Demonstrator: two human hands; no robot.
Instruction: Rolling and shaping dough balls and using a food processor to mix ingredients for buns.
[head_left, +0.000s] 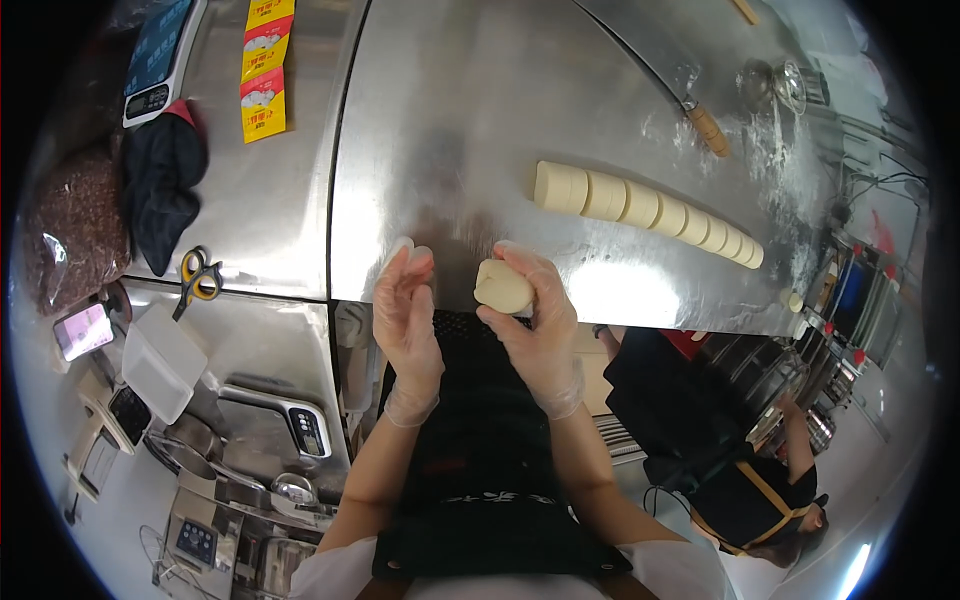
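Both of my hands wear clear plastic gloves and are raised at the near edge of the steel table (pixel 440 150). In my right hand (pixel 545 325) a pale, rounded piece of dough (pixel 504 287) is gripped between thumb and fingers. My left hand (pixel 408 315) is held apart from it, palm turned inward, with its fingers slightly curled and nothing in them. Beyond my right hand, a row of cut dough pieces (pixel 640 207) runs diagonally across the table toward the right.
A long knife with a wooden handle (pixel 708 130) lies at the far right near scattered flour. On the left are yellow-handled scissors (pixel 200 275), yellow-red packets (pixel 264 85), a dark cloth (pixel 165 180), a white tray (pixel 163 362) and a scale (pixel 300 425). A co-worker (pixel 740 490) bends at the right.
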